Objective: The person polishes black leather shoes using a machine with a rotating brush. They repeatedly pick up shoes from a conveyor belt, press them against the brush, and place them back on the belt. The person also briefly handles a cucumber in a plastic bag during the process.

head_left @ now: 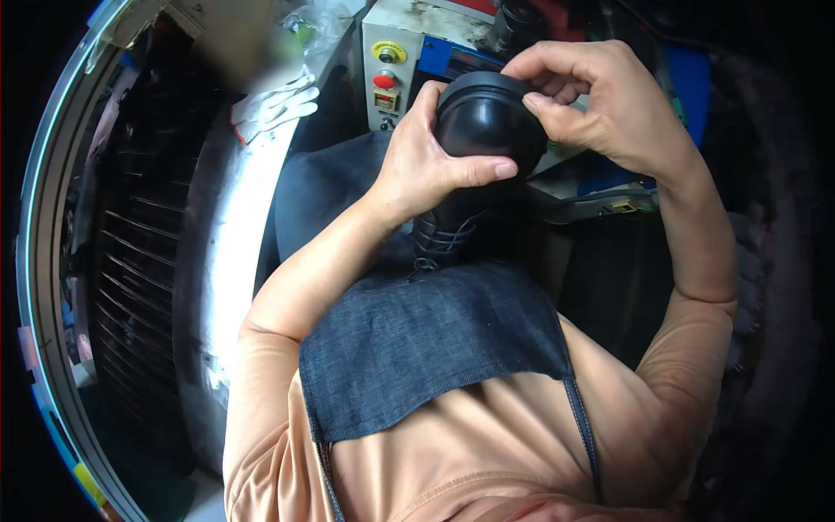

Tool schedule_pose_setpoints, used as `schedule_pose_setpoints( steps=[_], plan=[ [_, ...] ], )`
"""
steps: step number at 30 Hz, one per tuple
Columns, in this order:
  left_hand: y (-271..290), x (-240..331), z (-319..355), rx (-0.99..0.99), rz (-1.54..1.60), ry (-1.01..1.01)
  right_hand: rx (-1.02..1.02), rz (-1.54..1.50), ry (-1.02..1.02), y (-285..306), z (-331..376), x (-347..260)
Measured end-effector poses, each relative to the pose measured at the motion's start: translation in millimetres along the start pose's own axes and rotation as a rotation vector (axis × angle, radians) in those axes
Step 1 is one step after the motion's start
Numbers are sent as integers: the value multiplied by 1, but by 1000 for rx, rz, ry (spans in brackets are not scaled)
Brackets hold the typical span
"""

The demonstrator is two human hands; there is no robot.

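A black lace-up boot (489,126) is held up in front of me, its glossy rounded toe toward me and its dark sole edge along the top. My left hand (426,161) wraps the toe from the left, thumb across the front. At the upper right rim, my right hand (600,104) is closed, with thumb and forefinger at the sole edge and the other fingers curled in. Whether a small piece lies between those fingertips cannot be seen. Crossed laces (444,237) show below the toe, above my denim apron (435,344). The rest of the boot is in shadow.
Behind the boot stands a machine with a pale control panel (383,104), a red button (384,79) and a blue plate. White gloves (277,106) lie on the bright bench (228,217) at left, near clear plastic wrap (322,30). Dark racking curves along the far left.
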State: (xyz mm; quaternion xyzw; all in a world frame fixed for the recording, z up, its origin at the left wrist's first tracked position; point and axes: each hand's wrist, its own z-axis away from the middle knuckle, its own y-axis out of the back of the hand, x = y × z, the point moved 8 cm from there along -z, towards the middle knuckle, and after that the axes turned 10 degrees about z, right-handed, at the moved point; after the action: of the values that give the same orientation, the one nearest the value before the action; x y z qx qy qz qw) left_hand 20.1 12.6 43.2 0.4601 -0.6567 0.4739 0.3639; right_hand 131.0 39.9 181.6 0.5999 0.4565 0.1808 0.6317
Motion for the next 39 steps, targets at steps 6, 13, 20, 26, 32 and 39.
schedule_pose_setpoints(
  steps=[6,13,20,26,32,39],
  plan=[
    [-4,-8,-15,8,-28,91,-17,151,-33,-4,-11,22],
    [-6,-10,-19,5,-36,86,-73,67,-30,-6,-13,32],
    [-7,-11,-19,20,-57,87,-91,-62,-81,-4,-9,40],
    [-14,-8,-19,10,-76,84,-118,-17,-76,-2,-10,34],
    [-16,-11,-19,0,-110,70,-175,24,-79,-1,-11,30],
    [-15,-11,-20,1,-132,72,-222,-58,-103,-4,-13,40]
  ],
)
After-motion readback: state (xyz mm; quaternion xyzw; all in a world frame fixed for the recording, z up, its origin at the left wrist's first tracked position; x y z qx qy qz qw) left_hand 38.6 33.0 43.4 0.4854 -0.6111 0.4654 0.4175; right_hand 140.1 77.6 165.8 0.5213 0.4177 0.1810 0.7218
